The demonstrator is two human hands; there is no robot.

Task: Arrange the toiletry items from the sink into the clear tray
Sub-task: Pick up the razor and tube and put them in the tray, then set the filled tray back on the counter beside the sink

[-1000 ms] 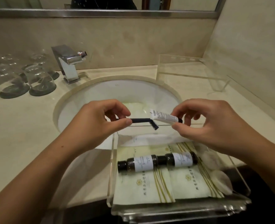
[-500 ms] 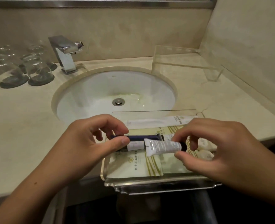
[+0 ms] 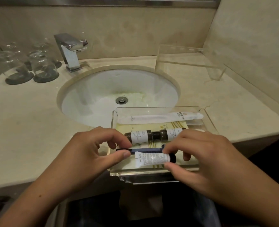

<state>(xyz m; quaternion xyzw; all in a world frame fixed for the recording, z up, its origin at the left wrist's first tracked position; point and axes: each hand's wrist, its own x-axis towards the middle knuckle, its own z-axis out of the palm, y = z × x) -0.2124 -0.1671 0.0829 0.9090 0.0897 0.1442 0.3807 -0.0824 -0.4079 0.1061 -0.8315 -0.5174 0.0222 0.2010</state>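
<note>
The clear tray (image 3: 207, 115) sits on the counter's front edge, right of the sink (image 3: 102, 95). Inside lie two dark bottles with white labels (image 3: 139, 136), a long white sachet (image 3: 158, 118) at the back and cream packets underneath. My left hand (image 3: 93, 149) pinches the handle end of a dark blue razor (image 3: 145, 150) low over the tray's front. My right hand (image 3: 197, 159) grips a small white tube with a black cap (image 3: 153, 160) lying just in front of the razor. The razor's head is hidden behind my right fingers.
A chrome faucet (image 3: 71, 51) stands behind the basin. Upturned glasses on dark coasters (image 3: 37, 69) are at the back left. A second clear acrylic stand (image 3: 189, 63) sits at the back right near the wall. The sink bowl holds no items.
Both hands have lowered the razor and the tube from above the sink's edge down into the front of the tray. The view has tilted so the drain now shows.
</note>
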